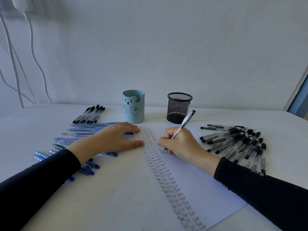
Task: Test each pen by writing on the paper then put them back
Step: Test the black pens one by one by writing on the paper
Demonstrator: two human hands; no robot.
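Note:
A white sheet of paper (191, 177) lies on the table, its left side filled with columns of the handwritten word "Test". My right hand (180, 142) grips a clear black-ink pen (185, 122) with its tip down on the paper beside the writing. My left hand (113, 139) lies flat, fingers straight, pressing the paper's left edge. Under and left of that hand are several blue pens (80, 130). A heap of black pens (236, 142) lies to the right of the paper, and a small row of black pens (90, 114) sits at the back left.
A light blue bear-faced pen cup (133, 107) and a black mesh pen cup (179, 108) stand at the back of the white table (116, 189), near the wall. White cables (33, 55) hang down the wall at far left.

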